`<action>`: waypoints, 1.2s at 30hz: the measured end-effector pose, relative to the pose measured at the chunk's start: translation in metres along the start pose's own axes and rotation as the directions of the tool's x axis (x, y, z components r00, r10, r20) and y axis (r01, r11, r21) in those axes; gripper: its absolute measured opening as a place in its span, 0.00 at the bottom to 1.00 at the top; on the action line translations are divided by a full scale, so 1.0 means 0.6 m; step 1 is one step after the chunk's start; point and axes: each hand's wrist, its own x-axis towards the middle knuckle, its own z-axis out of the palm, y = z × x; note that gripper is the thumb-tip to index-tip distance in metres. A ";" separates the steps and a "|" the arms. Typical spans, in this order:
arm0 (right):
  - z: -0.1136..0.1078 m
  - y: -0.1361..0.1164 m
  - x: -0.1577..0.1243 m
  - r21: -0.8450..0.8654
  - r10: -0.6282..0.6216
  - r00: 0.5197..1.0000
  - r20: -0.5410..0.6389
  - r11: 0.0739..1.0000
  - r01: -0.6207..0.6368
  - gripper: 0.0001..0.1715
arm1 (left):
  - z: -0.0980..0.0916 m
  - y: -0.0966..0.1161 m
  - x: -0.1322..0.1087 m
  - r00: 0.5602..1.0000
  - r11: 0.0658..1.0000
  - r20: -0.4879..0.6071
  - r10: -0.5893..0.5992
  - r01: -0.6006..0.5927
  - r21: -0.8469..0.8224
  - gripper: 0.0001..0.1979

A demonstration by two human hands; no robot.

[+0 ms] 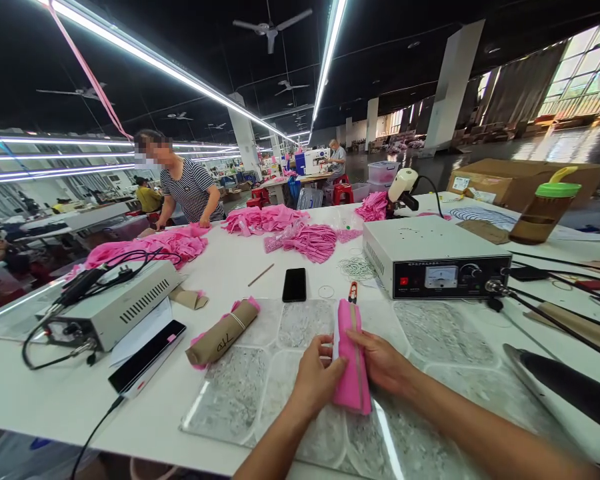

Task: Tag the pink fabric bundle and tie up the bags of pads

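Note:
A folded stack of pink fabric (351, 373) with a narrow tan strip along it stands out over the patterned glass mat (235, 393). My left hand (316, 373) grips its left edge, fingers curled around it. On the other side my right hand (383, 360) holds the right edge, its fingers lying over the front. Just beyond the stack's top end lie small orange-handled snips (353, 292). Left of my hands rests a roll wrapped in brown paper (223, 333), with handwriting, a thin band and pink fabric showing at its ends.
A black phone (295, 285) lies ahead. Control boxes stand right (437, 257) and left (115, 300), with cables. Pink fabric piles (307, 241) lie farther back. A person in a striped top (187, 190) works at back left. A bottle (545, 213) stands right, near a cutter-like tool (570, 387).

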 end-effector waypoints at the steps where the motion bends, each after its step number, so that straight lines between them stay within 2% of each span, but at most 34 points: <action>1: 0.001 -0.002 -0.003 0.003 0.023 1.000 -0.016 1.000 -0.022 0.12 | -0.002 0.001 0.000 1.000 0.999 0.002 -0.010 0.010 -0.040 0.18; 6: 0.008 -0.006 -0.009 -0.003 0.036 0.997 -0.065 0.999 -0.037 0.14 | -0.010 0.004 0.001 0.999 0.987 0.032 -0.017 0.022 -0.157 0.14; 14: 0.024 -0.010 -0.017 -0.118 0.058 0.981 -0.187 0.990 -0.081 0.16 | -0.008 -0.007 0.003 0.997 0.964 0.078 0.028 -0.007 -0.266 0.14; 19: 0.011 -0.016 -0.022 -0.134 0.110 0.960 -0.258 0.980 -0.148 0.12 | -0.016 -0.004 0.002 0.999 0.952 0.034 -0.020 0.030 -0.304 0.13; 23: 0.001 -0.026 -0.022 -0.071 0.170 0.954 -0.248 0.979 -0.193 0.11 | -0.033 0.008 0.005 0.999 0.962 -0.026 -0.039 0.030 -0.273 0.14; 25: -0.002 -0.032 -0.022 -0.007 0.193 0.951 -0.242 0.980 -0.200 0.12 | -0.057 0.013 0.014 0.996 0.985 -0.085 -0.019 0.004 -0.173 0.16; 27: -0.006 -0.037 -0.021 0.060 0.198 0.950 -0.243 0.980 -0.189 0.12 | -0.091 0.017 0.028 0.983 0.999 -0.184 0.025 -0.017 0.043 0.18; 29: -0.012 -0.040 -0.020 0.107 0.198 0.948 -0.250 0.979 -0.176 0.12 | -0.128 0.020 0.043 0.955 0.967 -0.283 0.087 -0.013 0.254 0.19; 31: -0.017 -0.040 -0.017 0.111 0.197 0.949 -0.248 0.978 -0.174 0.12 | -0.154 0.022 0.052 0.922 0.934 -0.358 0.148 -0.011 0.358 0.19; 33: -0.021 -0.037 -0.012 0.111 0.196 0.953 -0.233 0.979 -0.174 0.12 | -0.157 0.024 0.047 0.870 0.890 -0.414 0.268 -0.059 0.452 0.20; 34: -0.022 -0.036 -0.009 0.113 0.191 0.955 -0.226 0.979 -0.170 0.12 | -0.148 0.025 0.039 0.837 0.850 -0.414 0.358 -0.108 0.516 0.20; 36: -0.022 -0.032 -0.002 0.121 0.169 0.960 -0.224 0.982 -0.144 0.11 | -0.113 0.026 0.015 0.794 0.740 -0.305 0.526 -0.250 0.624 0.19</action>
